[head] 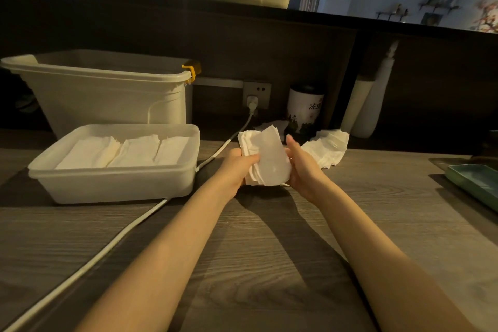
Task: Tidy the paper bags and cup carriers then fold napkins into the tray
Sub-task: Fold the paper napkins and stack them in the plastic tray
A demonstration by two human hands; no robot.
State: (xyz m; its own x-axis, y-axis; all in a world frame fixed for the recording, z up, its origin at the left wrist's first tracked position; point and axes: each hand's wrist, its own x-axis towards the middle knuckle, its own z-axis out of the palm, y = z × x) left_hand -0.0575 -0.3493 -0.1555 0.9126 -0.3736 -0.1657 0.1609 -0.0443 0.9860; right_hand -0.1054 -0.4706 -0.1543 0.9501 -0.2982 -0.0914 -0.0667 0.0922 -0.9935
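Wood-grain counter (256, 250), dim room, both hands (269, 167) holding napkin stack (266, 162)

Counter (269, 264): wood-grain finish, grey-brown, matt, fine lines running across. Tray (113, 183) near the left edge: translucent white plastic, smooth, faintly frosted, soft sheen along the rim. Folded napkins (124, 152) inside it: thin white paper, matt, slightly crinkled at the edges. Napkin stack (265, 162) held between both hands: same soft paper, layered edges showing. Loose napkin pile (327, 149) toward the back edge: paper, rumpled. Tall bin (102, 94) behind the tray: milky plastic, smooth, with a yellow plastic clip (192, 69). Cable (89, 267): white, smooth sheath. Canister (304, 110): glossy printed surface, dark lid. Dish (474, 183) at the right edge: green, smooth, glazed-looking.
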